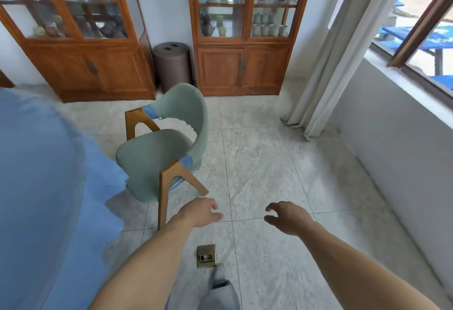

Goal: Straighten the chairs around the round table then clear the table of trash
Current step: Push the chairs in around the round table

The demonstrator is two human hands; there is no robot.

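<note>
A table draped in a blue cloth (36,175) fills your left side, its edge blurred. Ahead stand two wooden display cabinets (242,30) with glass doors, holding teapots and cups, and between them sits a brown cylindrical bin (171,64). White curtains (326,64) hang at your right beside a window (416,28). A green upholstered chair (161,148) with wooden legs stands on the pale tiled floor just beside the table, its seat turned toward the cloth and its curved back toward the room. Your two bare arms reach forward over the tiles. Your left hand (199,211) hovers near the chair's front leg, fingers loosely curled, holding nothing. Your right hand (288,216) hangs well apart from the chair, fingers spread and bent, empty. A small brass floor socket (206,255) lies between your forearms.
</note>
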